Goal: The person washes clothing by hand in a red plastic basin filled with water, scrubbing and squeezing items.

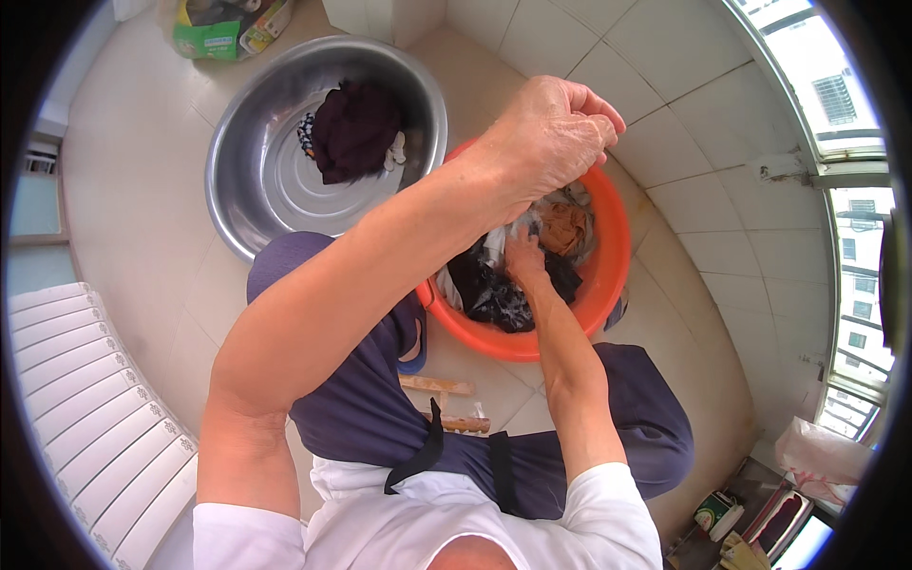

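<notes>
An orange plastic basin (614, 267) stands on the floor between my knees, filled with wet clothes. My left hand (563, 135) is raised above its far side, fingers curled in; its palm side is hidden, so whether it holds anything does not show. Down in the basin, my right hand (525, 258) grips a white cloth (496, 246). Suds cling to a black garment (491, 296) beneath and around that hand. A brown cloth (564, 228) lies bunched to the right of it. My left forearm covers part of the basin's far left side.
A wide stainless steel basin (242, 160) at the far left holds a dark maroon garment (356, 132). Wooden pieces (438, 385), perhaps a low stool, show between my legs. A tiled wall (705, 128) rises on the right. White slatted panelling (107, 420) is at left; a green bag (206, 39) lies behind.
</notes>
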A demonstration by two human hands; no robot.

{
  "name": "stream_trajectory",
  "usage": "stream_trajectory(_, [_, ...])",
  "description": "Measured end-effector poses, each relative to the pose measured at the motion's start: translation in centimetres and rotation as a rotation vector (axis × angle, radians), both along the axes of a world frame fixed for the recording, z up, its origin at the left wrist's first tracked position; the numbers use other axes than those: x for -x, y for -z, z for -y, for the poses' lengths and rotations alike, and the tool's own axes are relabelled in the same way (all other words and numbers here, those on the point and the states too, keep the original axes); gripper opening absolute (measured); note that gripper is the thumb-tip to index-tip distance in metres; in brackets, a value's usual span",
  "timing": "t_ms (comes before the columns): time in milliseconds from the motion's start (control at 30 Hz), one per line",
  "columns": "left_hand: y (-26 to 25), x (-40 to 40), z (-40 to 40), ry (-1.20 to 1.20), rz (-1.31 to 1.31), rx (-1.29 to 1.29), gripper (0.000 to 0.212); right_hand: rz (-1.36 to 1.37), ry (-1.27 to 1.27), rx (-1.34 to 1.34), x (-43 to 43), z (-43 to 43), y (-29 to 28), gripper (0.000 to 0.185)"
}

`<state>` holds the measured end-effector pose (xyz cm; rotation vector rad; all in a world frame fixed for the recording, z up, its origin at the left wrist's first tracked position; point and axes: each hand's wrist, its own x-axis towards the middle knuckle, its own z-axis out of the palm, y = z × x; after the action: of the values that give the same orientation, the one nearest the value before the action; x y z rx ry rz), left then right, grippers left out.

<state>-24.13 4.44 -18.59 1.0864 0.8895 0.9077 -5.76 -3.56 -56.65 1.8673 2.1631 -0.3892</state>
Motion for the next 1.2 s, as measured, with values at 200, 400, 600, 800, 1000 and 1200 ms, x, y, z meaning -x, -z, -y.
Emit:
stream_trajectory(200, [2.4, -1.4, -0.3, 0.054, -0.065, 0.018, 0.014, -0.466, 0.328, 0.086, -2.0, -0.6, -8.7, 0.05])
stream_trajectory(400, [7.1, -2.4, -0.9, 0.2, -0.348, -0.187, 0.028, -1.018, 0.57, 0.126, -3.1, 0.1, -23.1, 0.043])
stream_trajectory(600, [11.0, -2.4, 1.2, 0.667, -1.04, -0.467, 0.097, -1.313, 0.538, 0.105, -3.7, 2.3, -33.8, 0.051])
stream_trajectory(800, [12.0, -3.4, 3.8, 0.646, -0.676, -0.472, 0.116, -1.662, 0.496, 0.005, -4.6, 3.6, -39.3, 0.059])
stream_trajectory(1000, [8.1, -4.5, 4.7, 0.428, 0.217, 0.135, 0.042, -1.998, 0.545, -0.198, -4.8, 3.3, -37.2, 0.053])
stream_trajectory(1200, [5.8, -5.2, 4.4, 0.224, 0.694, 0.305, 0.035, -2.133, 0.928, -0.212, -2.9, 2.6, -31.7, 0.057])
